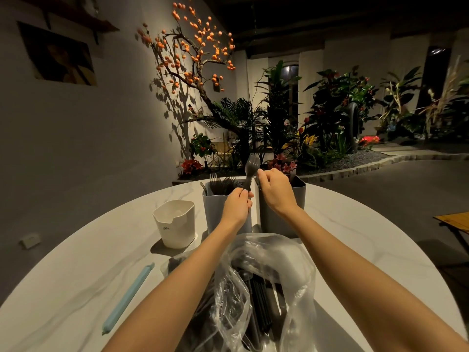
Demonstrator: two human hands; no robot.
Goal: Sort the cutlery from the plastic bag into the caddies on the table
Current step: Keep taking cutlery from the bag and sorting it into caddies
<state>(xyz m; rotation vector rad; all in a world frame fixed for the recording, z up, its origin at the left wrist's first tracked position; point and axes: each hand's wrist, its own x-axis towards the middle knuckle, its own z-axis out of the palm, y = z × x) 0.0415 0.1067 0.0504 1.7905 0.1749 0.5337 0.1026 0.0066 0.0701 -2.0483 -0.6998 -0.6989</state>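
Observation:
A clear plastic bag (266, 265) lies on the table right in front of me, with several black cutlery pieces (261, 306) inside. My left hand (237, 203) grips the handle of a black fork (251, 162), held upright with its tines up, above the gap between two caddies. The light grey caddy (215, 212) holds several black forks. My right hand (275, 190) hovers over the dark grey caddy (279, 224) with fingers curled, its fingertips close beside the fork's neck; whether it pinches anything is hidden. A white caddy (175, 224) stands to the left.
The round white marble table (76, 270) also carries a long pale blue bag clip (129, 293) at the front left. Beyond the table are a wall, an orange-fruited tree and dense plants. A wooden table corner (454, 222) shows at the right.

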